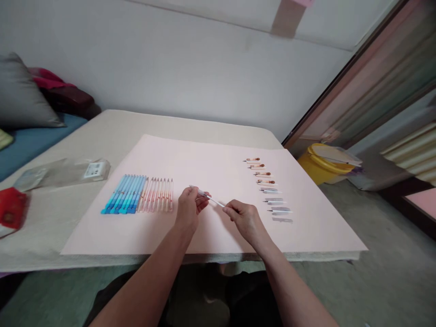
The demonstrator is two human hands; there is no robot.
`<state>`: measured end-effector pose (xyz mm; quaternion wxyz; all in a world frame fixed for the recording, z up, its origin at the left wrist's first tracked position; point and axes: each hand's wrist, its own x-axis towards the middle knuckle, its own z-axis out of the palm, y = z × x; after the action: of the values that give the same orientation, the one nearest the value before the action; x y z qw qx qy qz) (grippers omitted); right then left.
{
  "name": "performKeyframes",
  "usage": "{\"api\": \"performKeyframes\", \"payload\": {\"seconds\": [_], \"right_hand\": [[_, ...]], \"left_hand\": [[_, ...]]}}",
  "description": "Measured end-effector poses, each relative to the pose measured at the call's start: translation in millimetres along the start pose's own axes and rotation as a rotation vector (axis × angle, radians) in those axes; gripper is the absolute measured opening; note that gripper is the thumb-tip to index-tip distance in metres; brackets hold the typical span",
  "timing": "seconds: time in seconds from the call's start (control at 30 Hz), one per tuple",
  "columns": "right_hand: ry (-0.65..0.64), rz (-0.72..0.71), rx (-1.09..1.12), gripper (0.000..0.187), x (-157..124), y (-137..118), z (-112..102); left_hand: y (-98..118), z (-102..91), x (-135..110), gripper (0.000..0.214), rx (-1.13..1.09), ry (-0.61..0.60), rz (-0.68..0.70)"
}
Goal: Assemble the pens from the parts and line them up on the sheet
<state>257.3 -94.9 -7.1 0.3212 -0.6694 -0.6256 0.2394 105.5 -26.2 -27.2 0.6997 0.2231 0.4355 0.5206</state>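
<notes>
Over the pink sheet point(211, 159), my left hand point(187, 206) is closed around a pale, translucent pen barrel point(201, 193). My right hand point(243, 218) pinches the near end of a thin white pen refill point(217, 202). The refill's other end meets the barrel; whether it sits inside is too small to tell. To the left lie a row of blue pens point(124, 193) and a row of clear, pinkish pens point(156, 194), side by side. At the right, brown-tipped pen parts point(265, 174) and grey pen parts point(279, 210) form a column, several with thin dark-tipped pieces beside them.
A clear plastic package point(64, 175) and a red object point(12, 209) lie on the cloth-covered table point(119, 120) at left. A grey cushion point(27, 93) rests beyond them. A yellow bin point(311, 163) stands on the floor past the right edge. A wall borders the back.
</notes>
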Motion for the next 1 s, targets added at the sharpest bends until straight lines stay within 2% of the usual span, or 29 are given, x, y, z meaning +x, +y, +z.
{"api": "performKeyframes", "payload": {"seconds": [0.17, 0.33, 0.47, 0.6, 0.87, 1.0], "right_hand": [[-0.01, -0.014, -0.001, 0.024, 1, -1, 1], [0.003, -0.004, 0.03, 0.024, 1, -3, 5], [0.005, 0.08, 0.169, 0.02, 0, -4, 8], [0.005, 0.124, 0.269, 0.019, 0, -2, 9], [0.001, 0.078, 0.206, 0.017, 1, -8, 4], [0.01, 0.047, 0.022, 0.02, 1, -9, -5]], "left_hand": [[1, 0.1, 0, 0.017, 0.016, 0.018, 0.021], [-12, 6.8, -10, 0.02, 0.107, -0.085, -0.001], [-26, 12.7, -20, 0.021, 0.098, -0.097, -0.062], [-26, 12.3, -19, 0.021, 0.058, -0.103, -0.101], [-19, 11.2, -19, 0.017, 0.02, -0.157, -0.126], [-19, 10.5, -16, 0.013, -0.027, -0.191, -0.134]]}}
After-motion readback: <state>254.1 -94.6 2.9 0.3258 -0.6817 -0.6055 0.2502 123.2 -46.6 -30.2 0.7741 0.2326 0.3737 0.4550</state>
